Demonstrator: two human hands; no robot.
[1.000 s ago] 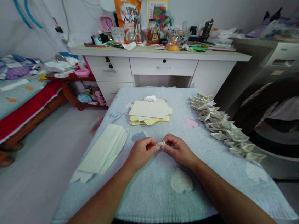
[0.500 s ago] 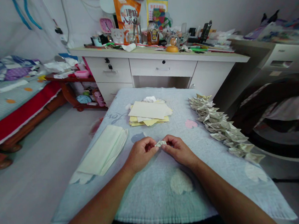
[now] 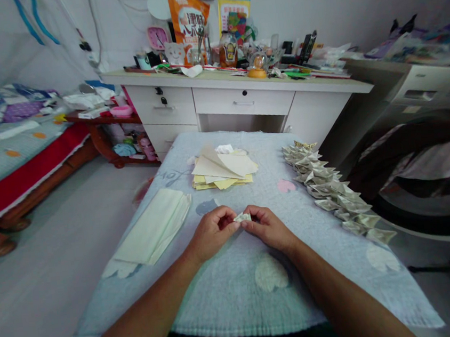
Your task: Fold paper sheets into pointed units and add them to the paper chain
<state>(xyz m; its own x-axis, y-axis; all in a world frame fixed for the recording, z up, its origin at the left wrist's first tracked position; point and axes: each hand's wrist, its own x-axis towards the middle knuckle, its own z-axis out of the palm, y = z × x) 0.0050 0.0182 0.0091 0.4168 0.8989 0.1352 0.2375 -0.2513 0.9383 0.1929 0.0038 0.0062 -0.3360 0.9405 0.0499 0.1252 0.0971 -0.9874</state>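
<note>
Over the middle of the cloth-covered table point(image 3: 230, 296), a small folded piece of paper point(image 3: 243, 217) is pinched between both hands. My left hand point(image 3: 215, 229) grips its left end with thumb and fingers. The right end is held the same way by my right hand point(image 3: 266, 226). Beyond the hands lies a pile of white and yellow paper sheets point(image 3: 222, 166), its top sheet bent up. A stack of pale folded paper point(image 3: 151, 227) rests to the left. Several folded paper shapes with pointed ends point(image 3: 332, 189) stand in rows along the right side.
Behind the table is a white desk point(image 3: 242, 99) crowded with jars, an orange snack bag point(image 3: 189, 25) and a pink clock point(image 3: 157, 38). A front-loading washing machine point(image 3: 429, 163) stands at the right. The bed point(image 3: 15, 158) is at the left, beside a low wooden shelf point(image 3: 102, 144).
The top white sheet on the pile has lifted and curled up. Both hands keep nearly the same place and hold on the folded paper. The view has shifted slightly.
</note>
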